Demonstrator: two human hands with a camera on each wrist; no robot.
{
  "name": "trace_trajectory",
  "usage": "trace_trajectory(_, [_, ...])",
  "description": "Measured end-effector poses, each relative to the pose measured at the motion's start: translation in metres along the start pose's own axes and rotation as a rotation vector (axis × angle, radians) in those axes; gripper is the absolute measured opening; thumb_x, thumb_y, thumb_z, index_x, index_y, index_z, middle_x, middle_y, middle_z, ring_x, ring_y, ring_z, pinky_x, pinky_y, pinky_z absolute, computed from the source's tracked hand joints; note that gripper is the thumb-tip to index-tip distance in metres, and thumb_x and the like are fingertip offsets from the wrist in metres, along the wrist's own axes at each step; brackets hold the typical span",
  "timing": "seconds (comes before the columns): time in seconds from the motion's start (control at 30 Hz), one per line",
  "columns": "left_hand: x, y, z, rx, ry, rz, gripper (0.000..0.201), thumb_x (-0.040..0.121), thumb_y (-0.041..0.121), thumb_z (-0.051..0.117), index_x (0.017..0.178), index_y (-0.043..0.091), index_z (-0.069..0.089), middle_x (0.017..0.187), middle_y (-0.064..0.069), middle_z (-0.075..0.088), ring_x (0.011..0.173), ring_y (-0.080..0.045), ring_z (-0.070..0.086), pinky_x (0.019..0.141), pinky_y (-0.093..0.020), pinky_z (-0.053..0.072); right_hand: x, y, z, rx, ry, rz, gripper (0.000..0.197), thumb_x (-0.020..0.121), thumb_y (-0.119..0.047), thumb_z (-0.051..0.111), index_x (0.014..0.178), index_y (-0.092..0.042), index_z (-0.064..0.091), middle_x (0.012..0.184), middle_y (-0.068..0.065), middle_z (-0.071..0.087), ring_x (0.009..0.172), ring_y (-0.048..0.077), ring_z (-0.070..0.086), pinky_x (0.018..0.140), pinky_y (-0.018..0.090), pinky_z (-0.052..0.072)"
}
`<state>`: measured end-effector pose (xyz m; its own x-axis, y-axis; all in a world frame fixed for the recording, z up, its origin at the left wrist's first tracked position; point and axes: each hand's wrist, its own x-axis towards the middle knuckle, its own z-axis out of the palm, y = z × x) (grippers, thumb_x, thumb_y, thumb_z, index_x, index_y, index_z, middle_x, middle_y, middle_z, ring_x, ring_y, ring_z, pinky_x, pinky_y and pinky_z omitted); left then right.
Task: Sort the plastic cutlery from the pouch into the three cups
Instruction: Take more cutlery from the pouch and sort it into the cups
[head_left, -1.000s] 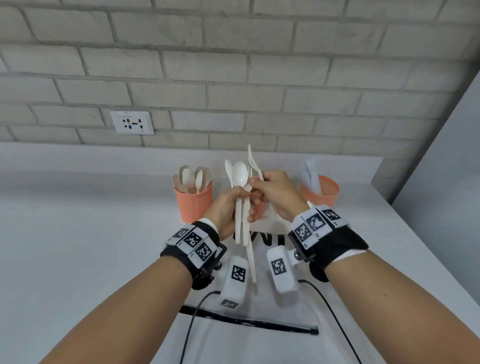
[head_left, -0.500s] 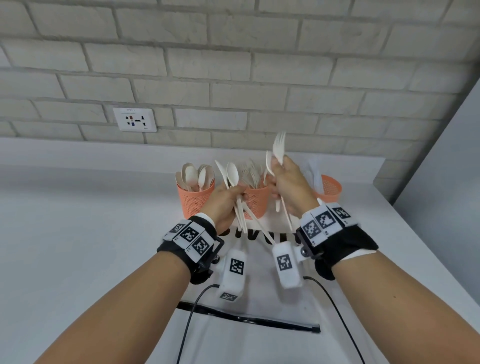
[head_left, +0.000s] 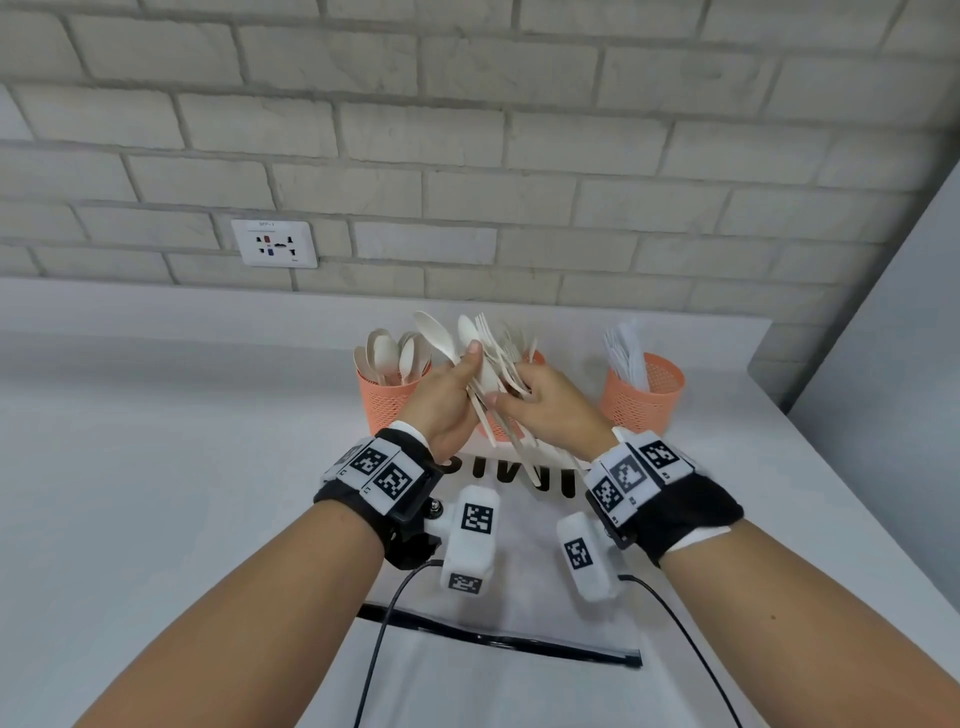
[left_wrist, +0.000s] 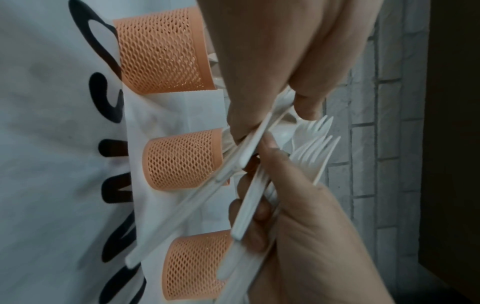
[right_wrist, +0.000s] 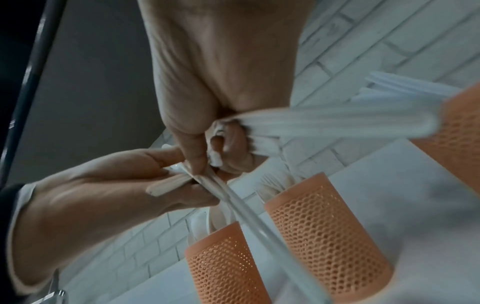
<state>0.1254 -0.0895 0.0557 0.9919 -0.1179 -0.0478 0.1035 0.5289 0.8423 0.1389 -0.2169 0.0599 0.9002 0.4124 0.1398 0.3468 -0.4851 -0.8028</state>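
I see three orange mesh cups on the counter: the left cup (head_left: 387, 400) holds spoons, the middle cup (head_left: 537, 358), mostly hidden behind my hands, holds forks, and the right cup (head_left: 641, 397) holds white pieces I cannot identify. My left hand (head_left: 447, 405) grips a bundle of cutlery (head_left: 488, 374); my right hand (head_left: 550, 405) pinches forks from it. The clear pouch (head_left: 524, 613) lies below, its black lettering unreadable.

Three orange mesh cups (left_wrist: 158, 53) stand in a row on a white pouch (left_wrist: 52, 144). Both hands, left (left_wrist: 311, 236) and right (left_wrist: 280, 61), grip white forks (left_wrist: 309, 152) before a brick wall (left_wrist: 376, 144).
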Motion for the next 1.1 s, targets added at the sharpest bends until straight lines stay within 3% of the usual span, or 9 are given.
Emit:
trace_trajectory(0.1, [-0.001,0.001,0.0,0.026,-0.028,-0.008,0.035,0.1,0.012,0.034,0.129,-0.005,0.046,0.123,-0.024,0.058,0.109,-0.03,0.061,0.086,-0.034,0.055,-0.001,0.006,-0.001,0.191,0.013,0.099,0.026,0.09,-0.019,0.06,0.107,0.0,0.062,0.099,0.021,0.07,0.088,0.031,0.069,0.081,0.041,0.057])
trace_trajectory(0.17, [-0.003,0.0,0.002,0.031,-0.06,0.008,0.031,0.099,0.008,0.035,0.126,-0.001,0.048,0.114,-0.019,0.062,0.101,-0.027,0.064,0.081,-0.034,0.057,-0.001,0.008,-0.002,0.309,-0.006,0.138,0.027,0.089,-0.021,0.061,0.107,-0.001,0.062,0.09,0.013,0.071,0.077,0.02,0.071,0.068,0.034,0.06])
trace_trajectory(0.27, [-0.005,-0.002,0.005,0.002,-0.079,0.017,0.023,0.099,0.01,0.037,0.11,0.014,0.057,0.099,-0.009,0.07,0.088,-0.021,0.069,0.079,-0.037,0.057,-0.001,0.008,-0.001,0.412,-0.01,0.157,0.022,0.091,-0.019,0.059,0.104,-0.002,0.062,0.058,-0.008,0.065,0.05,0.0,0.061,0.046,0.013,0.046])
trace_trajectory(0.43, [0.004,0.003,-0.005,0.001,0.058,0.04,0.029,0.096,0.0,0.042,0.124,0.002,0.046,0.103,-0.019,0.063,0.092,-0.027,0.065,0.079,-0.038,0.056,0.006,0.006,-0.003,0.275,0.03,0.139,0.02,0.089,-0.031,0.06,0.102,-0.017,0.06,0.063,-0.016,0.061,0.054,-0.005,0.056,0.047,0.013,0.04])
trace_trajectory(0.5, [0.009,0.006,-0.014,-0.036,0.104,0.007,0.038,0.095,0.0,0.042,0.133,0.003,0.038,0.095,-0.015,0.063,0.084,-0.024,0.068,0.073,-0.037,0.058,0.016,0.006,-0.014,0.27,0.114,0.164,0.021,0.094,-0.038,0.049,0.105,-0.021,0.054,0.08,-0.011,0.059,0.069,0.002,0.055,0.057,0.019,0.042])
trace_trajectory(0.6, [0.013,0.01,-0.026,-0.034,0.132,-0.024,0.047,0.094,-0.002,0.044,0.139,-0.001,0.033,0.091,-0.011,0.062,0.072,-0.014,0.071,0.064,-0.031,0.06,0.039,0.008,-0.034,0.534,0.341,0.134,0.014,0.099,-0.032,0.039,0.094,-0.023,0.048,0.065,-0.004,0.039,0.053,0.008,0.039,0.051,0.021,0.035])
trace_trajectory(0.77, [0.016,0.017,-0.038,0.061,0.112,0.063,0.031,0.09,-0.012,0.043,0.117,0.002,0.047,0.087,-0.008,0.059,0.067,-0.009,0.068,0.075,-0.028,0.056,0.077,0.009,-0.05,0.484,0.724,-0.114,0.011,0.101,-0.026,0.035,0.105,-0.017,0.041,0.07,-0.006,0.039,0.06,0.007,0.041,0.057,0.007,0.039])
trace_trajectory(0.93, [0.017,0.022,-0.046,0.094,0.123,0.089,0.027,0.084,-0.02,0.043,0.094,0.003,0.053,0.084,-0.008,0.06,0.068,-0.009,0.067,0.082,-0.029,0.052,0.1,0.029,-0.036,0.452,0.652,-0.081,0.012,0.1,-0.026,0.036,0.104,-0.017,0.043,0.073,-0.004,0.044,0.067,0.009,0.049,0.06,0.005,0.043])
trace_trajectory(1.1, [0.015,0.026,-0.049,0.09,0.08,0.063,0.035,0.08,-0.027,0.04,0.093,0.004,0.054,0.087,-0.009,0.061,0.082,-0.016,0.065,0.082,-0.027,0.054,0.1,0.05,-0.018,0.276,0.41,0.058,0.014,0.095,-0.033,0.047,0.104,-0.023,0.046,0.079,-0.004,0.053,0.068,0.011,0.054,0.057,0.024,0.042])
